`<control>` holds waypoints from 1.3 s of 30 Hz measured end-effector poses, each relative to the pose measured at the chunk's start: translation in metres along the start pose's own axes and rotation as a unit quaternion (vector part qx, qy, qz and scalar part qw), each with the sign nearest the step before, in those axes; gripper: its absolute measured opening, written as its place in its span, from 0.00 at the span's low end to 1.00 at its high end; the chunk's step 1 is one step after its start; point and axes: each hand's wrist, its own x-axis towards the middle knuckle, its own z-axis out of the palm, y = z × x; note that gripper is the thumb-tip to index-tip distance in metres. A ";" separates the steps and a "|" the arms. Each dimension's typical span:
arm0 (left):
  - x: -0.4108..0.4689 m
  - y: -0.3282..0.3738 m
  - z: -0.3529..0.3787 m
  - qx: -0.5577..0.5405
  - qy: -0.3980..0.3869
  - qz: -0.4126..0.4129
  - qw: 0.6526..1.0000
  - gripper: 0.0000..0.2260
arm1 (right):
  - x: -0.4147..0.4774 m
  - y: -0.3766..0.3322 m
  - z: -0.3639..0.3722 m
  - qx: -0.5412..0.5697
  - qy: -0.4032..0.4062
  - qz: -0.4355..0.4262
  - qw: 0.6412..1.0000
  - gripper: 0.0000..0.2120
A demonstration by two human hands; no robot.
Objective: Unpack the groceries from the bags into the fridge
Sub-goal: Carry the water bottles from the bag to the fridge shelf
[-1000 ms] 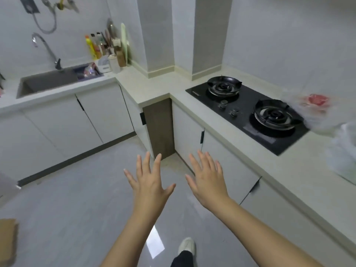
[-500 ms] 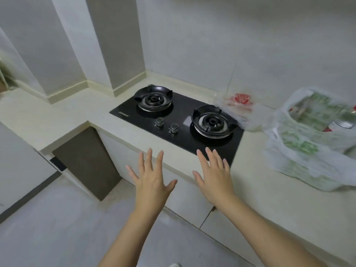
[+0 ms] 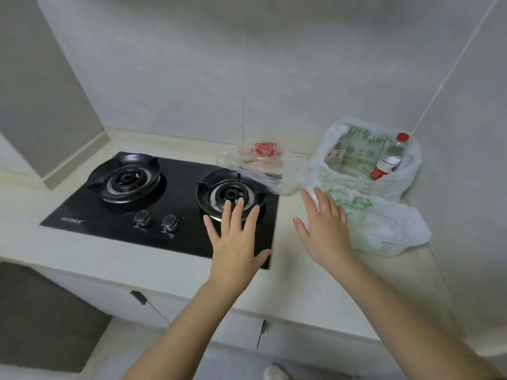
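Stove [image 3: 178,174] left on counter [image 3: 301,281]. Left hand [image 3: 236,242] flat, fingers spread, empty, over stove's right burner. Clear bag [image 3: 255,160] beyond, between hands. Right hand [image 3: 325,229] flat, empty, fingertips at white bag [image 3: 367,212] left edge; contact unclear. Bottle [image 3: 388,160] tilted inside, far right.

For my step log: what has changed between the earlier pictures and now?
The person turned right toward the grocery bag and came closer. The left hand is now over the stove, the right hand at the bag's near edge. Nothing was taken or released: both hands stay open and empty. The bag has not moved.
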 end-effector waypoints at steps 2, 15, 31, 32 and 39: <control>0.031 0.019 0.006 0.012 0.008 0.023 1.000 0.41 | 0.027 0.029 -0.006 -0.012 0.017 0.019 1.000 0.30; 0.250 0.172 0.071 0.006 0.011 0.157 0.988 0.36 | 0.195 0.219 -0.006 -0.051 0.012 0.111 0.992 0.30; 0.435 0.232 0.141 0.019 -0.123 0.095 0.988 0.19 | 0.323 0.335 -0.012 -0.067 -0.036 0.239 0.968 0.17; 0.441 0.231 0.143 0.005 -0.131 0.093 0.987 0.17 | 0.326 0.338 -0.010 -0.055 -0.036 0.248 0.967 0.16; 0.463 0.226 0.152 0.000 -0.162 0.077 0.984 0.17 | 0.331 0.346 0.004 -0.048 -0.004 0.236 0.971 0.14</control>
